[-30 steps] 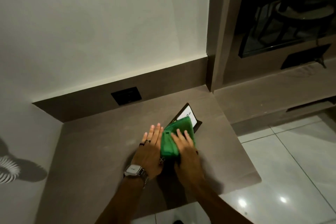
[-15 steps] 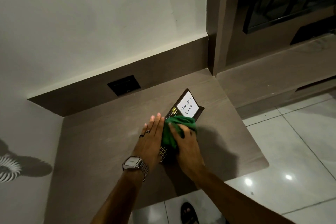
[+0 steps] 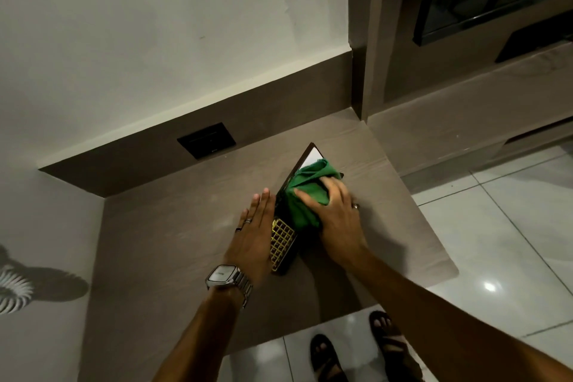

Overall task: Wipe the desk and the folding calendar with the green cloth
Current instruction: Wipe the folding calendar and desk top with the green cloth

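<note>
The dark folding calendar (image 3: 282,239) lies flat on the brown desk (image 3: 173,242), with a gold grid at its near end and a white card at its far end. A green cloth (image 3: 305,195) covers its middle and most of the white card. My right hand (image 3: 336,217) presses the cloth down on the calendar, fingers spread over it. Flat on the desk against the calendar's left edge rests my left hand (image 3: 252,236), fingers straight and together, with rings and a wristwatch.
A black wall socket (image 3: 206,139) sits in the brown upstand behind the desk. The desk's right and near edges drop to a white tiled floor (image 3: 496,226), where my sandalled feet (image 3: 356,353) stand. A brown cabinet ledge (image 3: 465,108) lies to the right.
My right hand has pushed the green cloth up the calendar toward its far end, covering the "to do list" card again. The gold grid end now shows. My left hand stays beside the calendar.
</note>
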A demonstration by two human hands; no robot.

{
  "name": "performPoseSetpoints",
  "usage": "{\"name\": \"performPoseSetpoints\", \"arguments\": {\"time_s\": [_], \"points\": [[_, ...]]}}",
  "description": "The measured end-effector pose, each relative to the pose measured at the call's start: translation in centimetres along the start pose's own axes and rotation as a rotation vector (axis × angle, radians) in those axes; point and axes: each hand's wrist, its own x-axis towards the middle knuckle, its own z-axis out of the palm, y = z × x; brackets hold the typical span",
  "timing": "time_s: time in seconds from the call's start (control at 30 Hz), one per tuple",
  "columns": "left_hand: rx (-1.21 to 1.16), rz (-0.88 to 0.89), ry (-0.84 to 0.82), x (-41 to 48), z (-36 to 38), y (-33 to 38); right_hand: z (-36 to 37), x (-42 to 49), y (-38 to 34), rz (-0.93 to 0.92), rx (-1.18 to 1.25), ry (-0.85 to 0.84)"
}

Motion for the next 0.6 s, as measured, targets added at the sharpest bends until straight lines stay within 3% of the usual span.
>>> {"name": "performPoseSetpoints", "arguments": {"time_s": [0.23,0.47,0.6], "points": [[-0.005,0.000,-0.001,0.0,-0.3,0.4,1.1,-1.6,0.2,0.047,0.034,0.002],[-0.009,-0.001,-0.033,0.2,-0.3,0.2,-0.3,-0.9,-0.5,0.052,0.312,0.040],[-0.021,-0.008,-0.044,0.3,-0.3,0.1,0.5,-2.3,-1.2,-0.154,0.131,-0.026]]}}
